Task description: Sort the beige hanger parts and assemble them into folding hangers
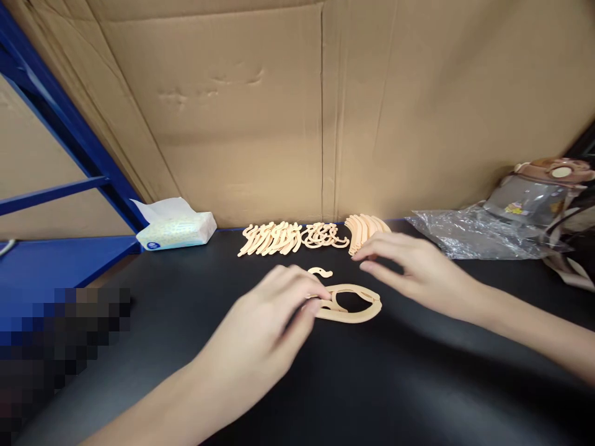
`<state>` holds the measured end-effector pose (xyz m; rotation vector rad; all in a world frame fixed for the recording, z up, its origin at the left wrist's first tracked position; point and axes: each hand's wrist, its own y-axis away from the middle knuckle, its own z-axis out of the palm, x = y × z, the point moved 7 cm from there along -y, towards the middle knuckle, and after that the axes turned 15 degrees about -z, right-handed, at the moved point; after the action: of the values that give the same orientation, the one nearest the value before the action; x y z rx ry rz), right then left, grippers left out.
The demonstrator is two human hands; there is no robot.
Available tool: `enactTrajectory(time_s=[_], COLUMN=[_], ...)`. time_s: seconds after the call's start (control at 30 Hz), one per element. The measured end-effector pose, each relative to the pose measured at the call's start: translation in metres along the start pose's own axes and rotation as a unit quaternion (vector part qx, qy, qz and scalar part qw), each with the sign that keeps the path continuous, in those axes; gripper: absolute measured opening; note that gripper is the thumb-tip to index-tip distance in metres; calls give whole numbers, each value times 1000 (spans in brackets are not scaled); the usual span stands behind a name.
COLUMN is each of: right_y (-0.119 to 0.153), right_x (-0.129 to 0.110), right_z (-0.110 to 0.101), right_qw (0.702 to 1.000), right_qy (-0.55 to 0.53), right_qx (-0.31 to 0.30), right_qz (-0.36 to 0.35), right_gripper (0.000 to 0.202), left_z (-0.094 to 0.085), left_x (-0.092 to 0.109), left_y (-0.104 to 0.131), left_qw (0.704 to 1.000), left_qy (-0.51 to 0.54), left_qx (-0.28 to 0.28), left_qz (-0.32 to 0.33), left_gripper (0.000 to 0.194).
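Observation:
A beige plastic folding hanger [356, 318] lies low over the black table, its curved arms folded round into a loop. My left hand [274, 316] pinches its left end between thumb and fingers, hiding that part. Just behind, a small curved hook [320, 271] shows; whether it joins the hanger is hidden by my fingers. My right hand [409, 266] hovers to the right and behind the loop, thumb and fingers apart with nothing between them. Its fingertips are near a stack of curved beige hanger arms [367, 230], partly covering the stack's front.
Along the back lie a pile of beige hanger pieces [272, 238] and a heap of loose hooks [323, 235]. A tissue pack [176, 230] stands at the left. Clear plastic wrap [474, 235] and a drinking bottle [527, 195] are at the right. Cardboard [242, 124] walls the back.

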<state>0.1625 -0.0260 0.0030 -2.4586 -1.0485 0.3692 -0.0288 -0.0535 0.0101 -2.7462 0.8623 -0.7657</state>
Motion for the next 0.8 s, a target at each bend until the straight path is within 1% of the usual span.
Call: enactTrajectory(time_s=[0.07, 0.1, 0.17, 0.23, 0.3, 0.37, 0.47, 0.53, 0.63, 0.73, 0.8], right_y=[-3, -3, -1, 1, 1, -2, -11, -17, -24, -31, -35], right_x=[-1, 1, 2, 1, -1, -3, -9, -13, -16, -18, -18], right_z=[22, 32, 48, 55, 56, 52, 42, 40, 46, 58, 67], right_qw=[999, 997, 992, 988, 984, 985, 992, 994, 994, 988, 985], right_qy=[-35, -59, -91, -118, -140, -137, -99, -78, -26, 27, 40], right_qx=[-39, -58, -82, -93, -101, -99, -78, -73, -86, -101, -112], right_qz=[-13, -1, 18, 30, 36, 31, -2, -24, -59, -110, -128], right_gripper=[18, 18, 19, 21, 24, 25, 22, 22, 24, 27, 26], left_z=[28, 41, 57, 65, 69, 68, 65, 64, 63, 63, 63], left_x=[5, 5, 2, -2, -5, -7, -12, -15, -18, -18, -18], left_y=[-7, -9, -12, -11, -8, -5, -3, -3, -3, -4, -5], left_qw=[996, 991, 985, 984, 984, 986, 988, 990, 992, 992, 992], left_qy=[-65, -105, -152, -161, -150, -136, -108, -82, -41, -4, 15], left_qx=[-50, -63, -59, -65, -84, -98, -109, -114, -118, -125, -119], left_qz=[40, 49, 50, 43, 32, 20, 2, -8, -18, -27, -35], left_gripper=[21, 23, 25, 23, 22, 23, 25, 26, 26, 23, 18])
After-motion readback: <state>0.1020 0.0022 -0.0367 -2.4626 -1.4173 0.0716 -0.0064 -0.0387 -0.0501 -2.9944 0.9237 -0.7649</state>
